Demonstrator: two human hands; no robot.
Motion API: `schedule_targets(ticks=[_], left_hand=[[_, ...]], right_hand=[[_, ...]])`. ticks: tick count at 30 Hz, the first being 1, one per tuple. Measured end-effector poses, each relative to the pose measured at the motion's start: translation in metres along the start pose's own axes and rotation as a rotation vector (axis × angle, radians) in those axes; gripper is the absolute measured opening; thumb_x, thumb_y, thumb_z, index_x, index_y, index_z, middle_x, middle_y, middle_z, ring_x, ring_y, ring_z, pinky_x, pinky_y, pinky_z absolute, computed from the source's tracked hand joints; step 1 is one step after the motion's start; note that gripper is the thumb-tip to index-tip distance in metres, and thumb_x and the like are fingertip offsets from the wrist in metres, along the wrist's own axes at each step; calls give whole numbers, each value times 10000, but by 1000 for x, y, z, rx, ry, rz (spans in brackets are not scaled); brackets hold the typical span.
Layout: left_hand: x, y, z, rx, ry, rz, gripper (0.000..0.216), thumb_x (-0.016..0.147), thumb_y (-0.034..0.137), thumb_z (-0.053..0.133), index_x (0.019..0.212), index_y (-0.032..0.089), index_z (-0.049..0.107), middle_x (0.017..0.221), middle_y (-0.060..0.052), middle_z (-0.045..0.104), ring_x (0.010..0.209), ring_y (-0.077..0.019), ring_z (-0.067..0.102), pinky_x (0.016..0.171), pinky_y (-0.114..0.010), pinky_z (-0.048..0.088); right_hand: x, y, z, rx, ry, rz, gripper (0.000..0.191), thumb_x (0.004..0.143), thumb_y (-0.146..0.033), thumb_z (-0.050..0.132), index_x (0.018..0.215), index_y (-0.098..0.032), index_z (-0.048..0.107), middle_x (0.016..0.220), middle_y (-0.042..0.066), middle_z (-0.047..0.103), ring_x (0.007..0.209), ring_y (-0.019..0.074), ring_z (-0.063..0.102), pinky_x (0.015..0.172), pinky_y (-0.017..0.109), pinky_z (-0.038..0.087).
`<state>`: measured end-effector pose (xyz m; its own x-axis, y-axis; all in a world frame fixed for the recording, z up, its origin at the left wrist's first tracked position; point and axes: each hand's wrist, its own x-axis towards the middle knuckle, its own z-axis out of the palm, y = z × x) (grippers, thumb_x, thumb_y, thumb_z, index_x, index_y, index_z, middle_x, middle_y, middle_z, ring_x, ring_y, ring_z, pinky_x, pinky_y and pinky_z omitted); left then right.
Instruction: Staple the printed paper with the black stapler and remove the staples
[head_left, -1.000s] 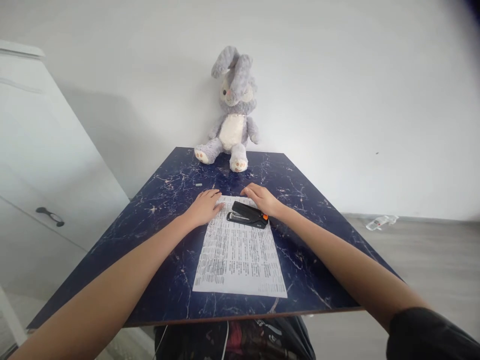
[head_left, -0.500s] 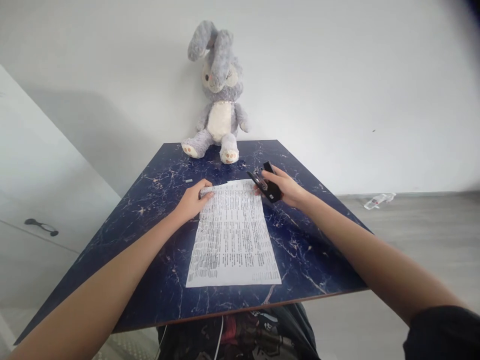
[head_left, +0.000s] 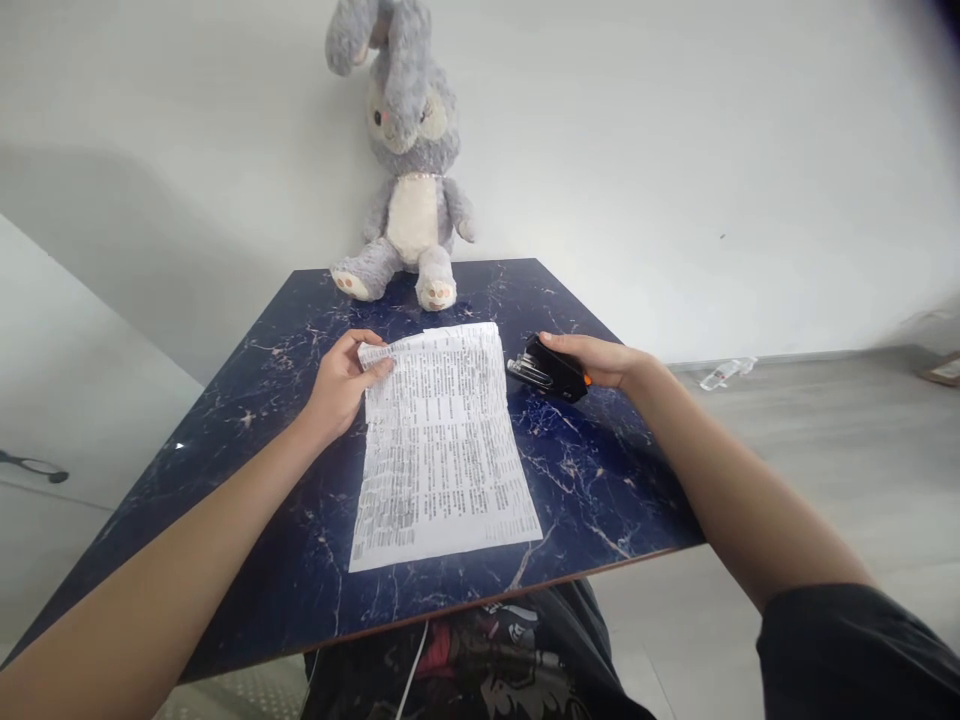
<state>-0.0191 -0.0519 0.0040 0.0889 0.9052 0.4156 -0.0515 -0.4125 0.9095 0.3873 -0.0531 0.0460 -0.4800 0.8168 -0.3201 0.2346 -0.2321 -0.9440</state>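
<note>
A printed sheet of paper [head_left: 439,450] lies on the dark blue marbled table [head_left: 247,420]. My left hand [head_left: 341,385] pinches the sheet's far left corner and lifts it a little off the table. My right hand [head_left: 600,360] grips a black stapler [head_left: 547,368] with an orange end, held just right of the paper's far right corner, low over the table. The stapler's metal jaw points toward the paper.
A grey plush rabbit [head_left: 405,170] sits at the table's far edge against the white wall. A white cabinet with a dark handle [head_left: 30,465] stands to the left. A clear plastic bottle [head_left: 724,373] lies on the grey floor at right.
My right hand picked the stapler up off the paper and carried it to the right of the sheet. My left hand went from lying flat to pinching and raising the paper's corner.
</note>
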Motion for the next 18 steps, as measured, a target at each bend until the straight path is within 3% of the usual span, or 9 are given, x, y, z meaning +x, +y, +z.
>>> schedule_targets(ticks=[4, 6, 15, 18], left_hand=[[0, 3, 3, -64, 20, -6, 363, 739, 244, 887, 1005, 221, 641, 981, -22, 641, 819, -160, 614, 721, -272, 530], [-1, 5, 4, -82, 29, -8, 362, 735, 246, 894, 997, 220, 645, 973, -23, 643, 814, -160, 620, 710, -270, 542], [-2, 5, 8, -66, 120, 57, 361, 766, 233, 881, 1038, 232, 643, 982, -23, 665, 861, -174, 679, 743, -284, 588], [-2, 7, 8, -43, 156, 69, 374, 779, 211, 866, 1075, 243, 640, 957, -17, 674, 850, -179, 693, 738, -285, 596]], right_hand=[[-6, -8, 12, -150, -292, -51, 668, 944, -726, 621, 1123, -98, 759, 940, 151, 786, 881, 245, 761, 811, 344, 649], [-7, -12, 16, -210, -373, -81, 667, 917, -721, 663, 1170, -111, 754, 965, 135, 788, 917, 238, 758, 833, 332, 639], [-17, -22, 20, -322, -529, -58, 760, 834, -756, 723, 1291, -150, 717, 1098, 126, 769, 958, 225, 735, 844, 310, 611], [-17, -26, 22, -343, -524, -75, 753, 827, -757, 729, 1277, -154, 723, 1112, 124, 766, 973, 228, 728, 865, 316, 605]])
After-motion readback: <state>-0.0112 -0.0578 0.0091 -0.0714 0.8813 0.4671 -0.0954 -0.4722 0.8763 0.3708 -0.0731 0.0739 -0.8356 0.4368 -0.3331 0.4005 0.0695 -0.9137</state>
